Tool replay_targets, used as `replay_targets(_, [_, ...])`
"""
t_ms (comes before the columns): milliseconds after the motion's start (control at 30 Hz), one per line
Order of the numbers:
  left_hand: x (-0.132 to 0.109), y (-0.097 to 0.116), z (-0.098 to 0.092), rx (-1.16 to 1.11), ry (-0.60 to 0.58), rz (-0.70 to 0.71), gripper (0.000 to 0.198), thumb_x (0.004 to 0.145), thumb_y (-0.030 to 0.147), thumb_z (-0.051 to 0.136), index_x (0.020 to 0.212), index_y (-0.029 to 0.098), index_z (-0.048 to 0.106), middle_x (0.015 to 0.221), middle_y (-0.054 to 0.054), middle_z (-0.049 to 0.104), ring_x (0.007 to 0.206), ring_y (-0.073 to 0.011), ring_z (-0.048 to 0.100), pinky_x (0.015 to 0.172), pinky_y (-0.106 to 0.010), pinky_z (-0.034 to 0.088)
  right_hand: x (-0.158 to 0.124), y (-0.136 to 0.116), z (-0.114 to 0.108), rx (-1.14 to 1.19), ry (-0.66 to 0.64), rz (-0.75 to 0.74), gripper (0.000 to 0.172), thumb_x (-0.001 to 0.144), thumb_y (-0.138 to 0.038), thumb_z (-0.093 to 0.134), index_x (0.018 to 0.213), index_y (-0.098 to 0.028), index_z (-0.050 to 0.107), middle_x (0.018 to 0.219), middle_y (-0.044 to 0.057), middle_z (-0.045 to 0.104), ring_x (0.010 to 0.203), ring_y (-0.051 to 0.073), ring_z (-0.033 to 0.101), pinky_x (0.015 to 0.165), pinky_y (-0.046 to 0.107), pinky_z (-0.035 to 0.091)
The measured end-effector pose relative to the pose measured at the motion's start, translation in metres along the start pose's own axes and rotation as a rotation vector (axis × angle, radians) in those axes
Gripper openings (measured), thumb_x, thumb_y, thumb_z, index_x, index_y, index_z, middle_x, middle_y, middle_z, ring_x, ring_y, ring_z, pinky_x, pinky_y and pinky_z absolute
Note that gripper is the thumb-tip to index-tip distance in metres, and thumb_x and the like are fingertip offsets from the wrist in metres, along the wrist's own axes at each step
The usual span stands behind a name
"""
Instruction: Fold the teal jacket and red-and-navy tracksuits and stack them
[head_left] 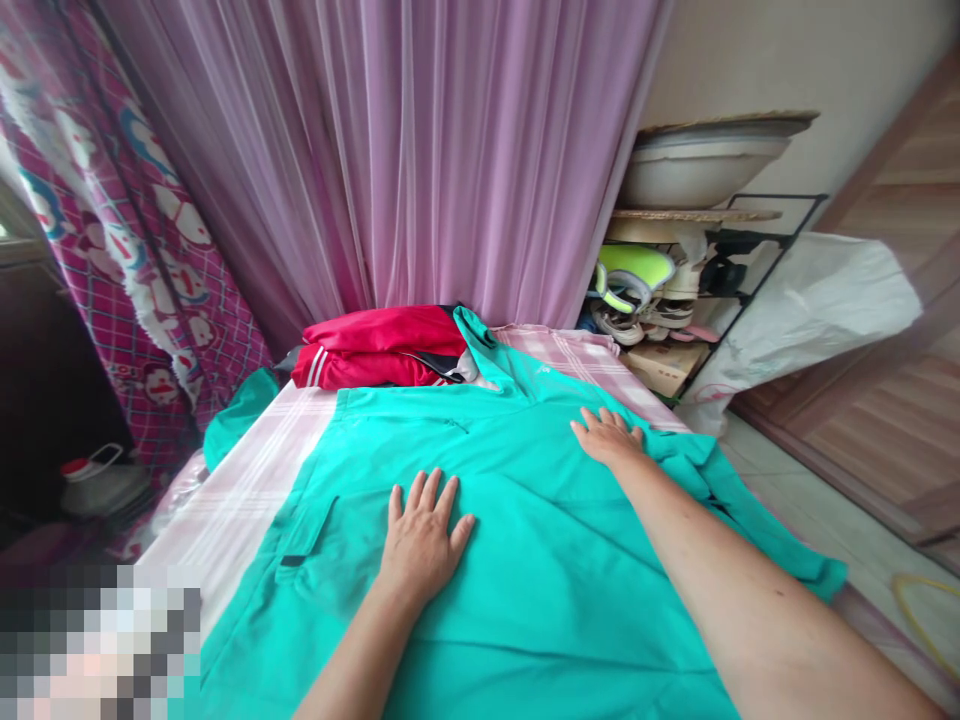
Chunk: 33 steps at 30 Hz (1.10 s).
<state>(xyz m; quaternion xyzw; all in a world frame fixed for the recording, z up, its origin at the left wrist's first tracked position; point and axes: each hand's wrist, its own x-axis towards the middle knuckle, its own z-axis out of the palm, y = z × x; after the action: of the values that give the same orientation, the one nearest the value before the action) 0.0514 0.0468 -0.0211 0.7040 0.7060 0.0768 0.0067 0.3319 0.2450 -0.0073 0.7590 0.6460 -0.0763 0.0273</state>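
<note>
A teal long-sleeved garment with a collar and a flap pocket point(495, 560) lies spread on a bed covered in a pale pink checked sheet point(247, 500). My left hand point(424, 535) rests flat on its middle with the fingers apart. My right hand point(607, 437) presses on the fabric farther up and to the right, near the crumpled sleeve, and is also flat and spread. Beyond the collar sit a folded red garment with white stripes point(382, 345) and a pink checked cloth point(577, 360).
A lilac sheer curtain point(390, 150) hangs behind the bed, with a patterned curtain point(127, 250) to the left. On the right stand a metal rack with shoes point(645, 300), a white sack point(795, 320) and a wooden door point(885, 350). A white plastic jug point(101, 485) sits low at left.
</note>
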Motion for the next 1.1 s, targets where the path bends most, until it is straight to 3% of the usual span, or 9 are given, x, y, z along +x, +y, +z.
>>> replay_targets(167, [0.000,0.001,-0.002,-0.047,-0.004,-0.002,0.060,0.097,0.059,0.035,0.149,0.029,0.044,0.158,-0.007,0.040,0.147,-0.0313,0.032,0.119,-0.062,0.022,-0.051,-0.040,-0.010,0.029,0.114,-0.161,0.062,0.099,-0.051,0.026,0.155,-0.025,0.035,0.161,0.014,0.032,0.147,0.033,0.027,0.114,0.060,0.024])
replay_targets(367, [-0.001,0.001,0.000,-0.087,0.011,0.009,0.059,0.098,0.056,0.036,0.150,0.029,0.043,0.158,-0.008,0.040,0.147,-0.0318,0.031,0.119,-0.063,0.023,-0.149,-0.075,0.031,0.078,0.225,-0.574,0.056,0.100,-0.049,0.030,0.153,-0.033,0.037,0.161,0.008,0.033,0.147,0.029,0.027,0.115,0.058,0.022])
replay_targets(500, [0.001,-0.001,-0.002,-0.122,0.011,0.001,0.053,0.102,0.045,0.032,0.151,0.028,0.042,0.160,-0.009,0.036,0.148,-0.0289,0.031,0.119,-0.060,0.025,-0.172,-0.072,0.053,0.013,0.124,-0.519,0.054,0.100,-0.047,0.032,0.151,-0.032,0.042,0.160,0.009,0.035,0.147,0.028,0.028,0.116,0.059,0.020])
replay_targets(667, [0.002,-0.002,-0.002,-0.164,-0.030,0.000,0.050,0.101,0.043,0.034,0.148,0.028,0.046,0.159,-0.008,0.038,0.149,-0.0286,0.030,0.120,-0.060,0.020,-0.175,-0.070,0.047,0.043,0.099,-0.503,0.053,0.100,-0.044,0.037,0.150,-0.030,0.044,0.160,0.010,0.035,0.147,0.029,0.030,0.116,0.060,0.022])
replay_targets(800, [0.008,-0.014,-0.004,-0.262,-0.093,-0.009,0.048,0.099,0.041,0.040,0.144,0.031,0.051,0.157,-0.005,0.041,0.148,-0.0275,0.032,0.120,-0.059,0.022,-0.150,-0.053,0.030,0.181,0.091,-0.560,0.049,0.098,-0.039,0.040,0.142,-0.026,0.055,0.152,0.011,0.048,0.139,0.026,0.044,0.115,0.050,0.033])
replay_targets(867, [0.019,-0.029,-0.012,-0.363,-0.143,-0.026,0.047,0.097,0.042,0.041,0.141,0.031,0.054,0.152,-0.005,0.049,0.142,-0.0253,0.043,0.117,-0.051,0.032,-0.117,-0.035,0.015,0.275,0.115,-0.552,0.046,0.096,-0.035,0.043,0.136,-0.020,0.062,0.146,0.013,0.054,0.134,0.024,0.051,0.112,0.040,0.039])
replay_targets(967, [0.050,-0.060,-0.037,-0.425,-0.198,-0.051,0.048,0.095,0.046,0.040,0.137,0.029,0.059,0.134,-0.005,0.067,0.118,-0.0219,0.064,0.102,-0.036,0.049,-0.050,-0.007,-0.014,0.391,0.181,-0.403,0.040,0.092,-0.028,0.048,0.125,-0.019,0.069,0.139,0.011,0.061,0.130,0.024,0.055,0.108,0.035,0.044])
replay_targets(1033, [0.078,-0.084,-0.057,-0.262,-0.180,-0.075,0.046,0.094,0.043,0.041,0.131,0.026,0.064,0.128,-0.007,0.070,0.112,-0.0239,0.067,0.099,-0.036,0.050,-0.004,0.008,-0.030,0.431,0.161,-0.281,0.040,0.092,-0.024,0.048,0.125,-0.015,0.068,0.133,0.013,0.065,0.123,0.024,0.060,0.102,0.034,0.049])
replay_targets(1100, [0.109,-0.107,-0.072,-0.041,-0.116,-0.080,0.047,0.093,0.037,0.043,0.133,0.022,0.062,0.135,-0.009,0.065,0.121,-0.0276,0.062,0.105,-0.041,0.046,0.036,0.017,-0.039,0.477,0.100,-0.175,0.044,0.094,-0.023,0.043,0.133,-0.012,0.061,0.117,0.015,0.072,0.101,0.023,0.071,0.082,0.032,0.058])
